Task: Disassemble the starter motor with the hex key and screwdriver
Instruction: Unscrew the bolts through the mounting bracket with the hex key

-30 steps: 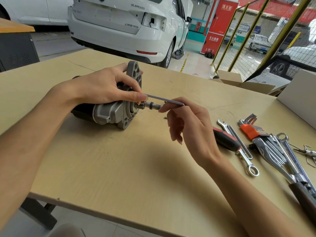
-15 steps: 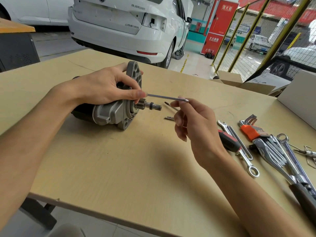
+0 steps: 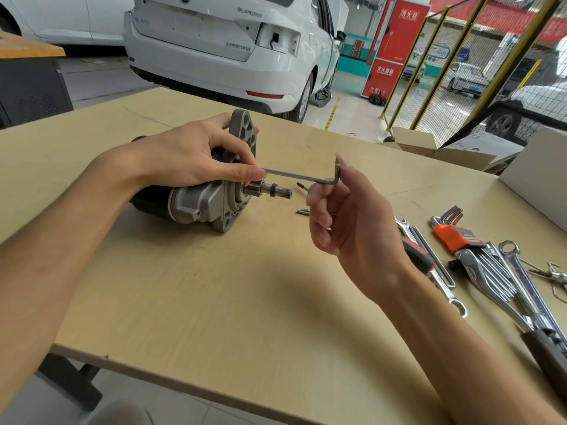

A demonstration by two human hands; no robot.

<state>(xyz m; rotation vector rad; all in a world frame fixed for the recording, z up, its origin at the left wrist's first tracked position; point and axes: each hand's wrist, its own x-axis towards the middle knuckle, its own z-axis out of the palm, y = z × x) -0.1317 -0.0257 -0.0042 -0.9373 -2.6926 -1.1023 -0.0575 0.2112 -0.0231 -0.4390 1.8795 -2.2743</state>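
Lying on its side on the table [image 3: 214, 302], one starter motor [image 3: 211, 197] points its pinion shaft to the right, flange upright. Left hand [image 3: 190, 154]: grip closed over the top of the housing, thumb and forefinger pinched at the near end of the hex key [image 3: 300, 176], just above the pinion. One hex key in use, L-shaped; its long arm runs level from the flange out to the right, short arm turned upward. Right hand [image 3: 346, 216]: grip loosely curled, thumb and forefinger pinched on the bend and short arm of the key, other fingers half folded, holding nothing else.

Small loose parts on the table between shaft tip and right hand: two visible, one dark bolt-like piece [image 3: 302, 186] just under the key, one pale pin or screw [image 3: 302, 211] nearer; both partly hidden by fingers, type not certain.

Right of the hand: one screwdriver [image 3: 417, 256] with red-and-black handle, mostly hidden behind the wrist. One combination wrench [image 3: 429, 256] touching it. One hex key set [image 3: 451, 231] in an orange holder. One bundle of chrome wrenches [image 3: 497, 271], count not readable. One small wire tool at the frame edge, unclear.

Background: one white car [image 3: 233, 41], rear facing the table; one cardboard box [image 3: 429, 148] past the far table edge.
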